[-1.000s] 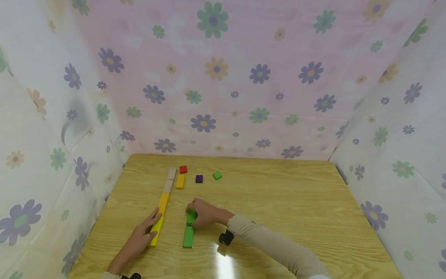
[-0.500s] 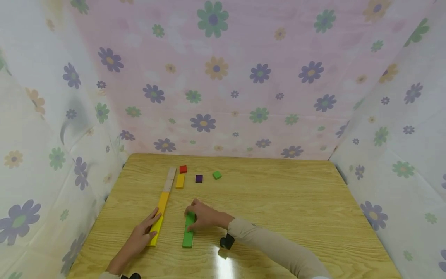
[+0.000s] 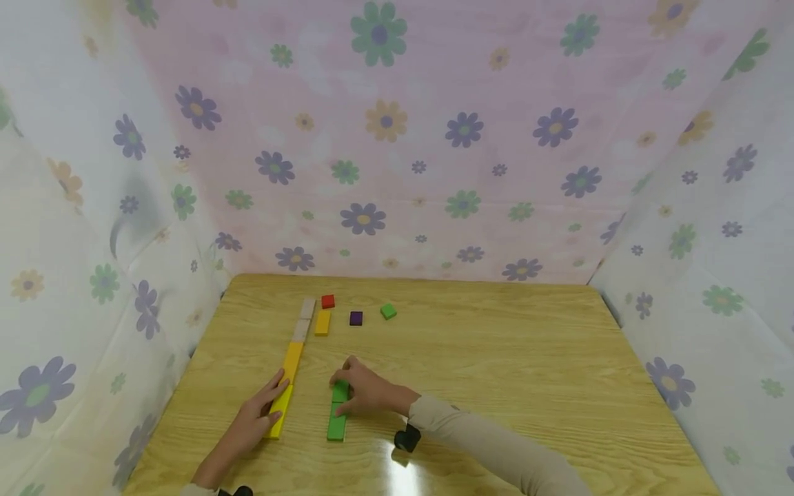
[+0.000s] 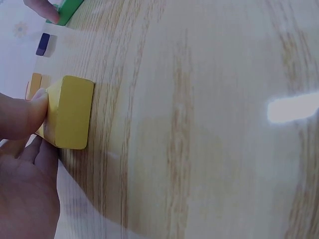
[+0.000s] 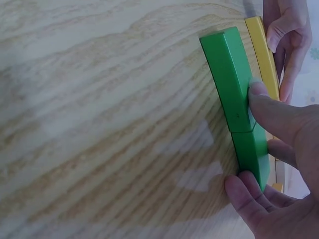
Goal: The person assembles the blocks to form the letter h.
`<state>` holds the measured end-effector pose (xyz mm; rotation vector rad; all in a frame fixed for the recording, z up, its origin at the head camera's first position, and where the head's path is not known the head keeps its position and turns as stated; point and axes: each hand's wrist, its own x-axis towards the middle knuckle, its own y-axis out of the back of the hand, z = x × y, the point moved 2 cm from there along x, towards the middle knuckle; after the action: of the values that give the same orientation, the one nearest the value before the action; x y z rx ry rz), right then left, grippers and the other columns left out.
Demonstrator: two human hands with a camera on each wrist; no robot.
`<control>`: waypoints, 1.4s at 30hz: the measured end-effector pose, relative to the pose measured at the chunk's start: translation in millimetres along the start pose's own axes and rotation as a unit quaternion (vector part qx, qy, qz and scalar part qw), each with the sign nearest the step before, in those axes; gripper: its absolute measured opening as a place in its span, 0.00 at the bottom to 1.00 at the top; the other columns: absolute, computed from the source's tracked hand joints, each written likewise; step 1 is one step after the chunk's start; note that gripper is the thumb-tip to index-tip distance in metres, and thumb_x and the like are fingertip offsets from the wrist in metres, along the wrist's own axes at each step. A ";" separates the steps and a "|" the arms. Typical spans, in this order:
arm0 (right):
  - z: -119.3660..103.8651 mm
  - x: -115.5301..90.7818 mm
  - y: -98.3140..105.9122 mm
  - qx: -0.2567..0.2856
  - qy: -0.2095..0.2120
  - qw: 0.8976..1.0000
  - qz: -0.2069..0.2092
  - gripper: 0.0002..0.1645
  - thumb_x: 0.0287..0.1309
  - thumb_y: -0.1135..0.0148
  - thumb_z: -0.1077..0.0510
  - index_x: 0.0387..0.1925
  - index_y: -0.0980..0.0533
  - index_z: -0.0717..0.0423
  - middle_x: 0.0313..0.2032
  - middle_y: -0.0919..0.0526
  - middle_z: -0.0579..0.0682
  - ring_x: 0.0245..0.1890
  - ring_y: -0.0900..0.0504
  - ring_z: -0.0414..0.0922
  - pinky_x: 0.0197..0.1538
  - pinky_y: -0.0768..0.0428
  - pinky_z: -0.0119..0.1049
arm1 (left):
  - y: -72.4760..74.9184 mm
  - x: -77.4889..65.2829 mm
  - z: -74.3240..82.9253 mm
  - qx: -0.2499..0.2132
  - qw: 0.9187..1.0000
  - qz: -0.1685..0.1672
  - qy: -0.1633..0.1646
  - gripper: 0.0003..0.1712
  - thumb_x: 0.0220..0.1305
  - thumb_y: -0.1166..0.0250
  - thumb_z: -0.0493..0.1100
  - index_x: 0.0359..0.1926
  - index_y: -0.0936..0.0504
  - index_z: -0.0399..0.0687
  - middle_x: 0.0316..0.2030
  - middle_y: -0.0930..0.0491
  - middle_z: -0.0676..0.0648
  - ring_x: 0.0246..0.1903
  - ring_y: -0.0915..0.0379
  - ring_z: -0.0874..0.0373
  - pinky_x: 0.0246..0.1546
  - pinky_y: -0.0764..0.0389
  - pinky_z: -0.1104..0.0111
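Observation:
Two green blocks lie end to end on the table, the nearer one (image 3: 336, 429) and the farther one (image 3: 340, 392). My right hand (image 3: 367, 389) spans them, thumb on the nearer block and fingertips curled around the far end of the other; in the right wrist view they meet at a thin seam. To the left, my left hand (image 3: 249, 418) holds a yellow block (image 4: 75, 112), its thumb on one side and fingers along the other. An orange-yellow block (image 3: 293, 359) continues that row, followed by two pale wooden blocks (image 3: 304, 318).
Beyond the hands lie a small red block (image 3: 328, 302), an amber block (image 3: 322, 322), a dark purple block (image 3: 356, 318) and a small light-green block (image 3: 388, 311). Flower-printed cloth (image 3: 422, 138) encloses the wooden table (image 3: 496, 344) at the back and sides.
My right thumb has slid from the farther green block onto the nearer one, and the small gap between the two blocks has closed. My left hand stays in place on the yellow block.

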<state>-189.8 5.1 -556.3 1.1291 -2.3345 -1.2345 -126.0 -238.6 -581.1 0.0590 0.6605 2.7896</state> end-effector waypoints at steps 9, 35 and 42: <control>3.4 -6.3 -3.5 0.032 0.004 0.999 0.014 0.30 0.51 0.30 0.47 0.55 0.26 0.51 0.53 0.37 0.51 0.39 0.31 0.36 0.40 0.28 0.23 | -0.6 0.7 -1.7 0.016 1.000 0.006 -0.014 0.35 0.58 0.43 0.22 0.68 0.38 0.34 0.71 0.52 0.39 0.68 0.58 0.40 0.54 0.45 0.86; 3.9 -12.7 -7.9 0.105 -0.004 0.994 0.022 0.30 0.54 0.32 0.52 0.58 0.28 0.53 0.56 0.40 0.52 0.42 0.26 0.34 0.42 0.25 0.22 | -0.5 -1.1 4.5 0.010 1.000 -0.003 -0.004 0.35 0.58 0.43 0.22 0.68 0.39 0.34 0.71 0.52 0.39 0.69 0.58 0.42 0.54 0.44 0.85; 2.5 -14.9 -6.4 0.073 -0.002 0.997 0.028 0.30 0.54 0.33 0.50 0.58 0.28 0.53 0.56 0.40 0.53 0.41 0.28 0.34 0.41 0.26 0.22 | -1.8 -0.7 3.9 0.012 1.000 0.003 -0.011 0.35 0.57 0.43 0.21 0.67 0.38 0.33 0.71 0.51 0.38 0.68 0.58 0.41 0.54 0.45 0.86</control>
<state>-178.0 15.5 -561.1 1.0971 -2.4765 -1.0629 -124.4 -235.6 -578.4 0.0956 0.6907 2.7832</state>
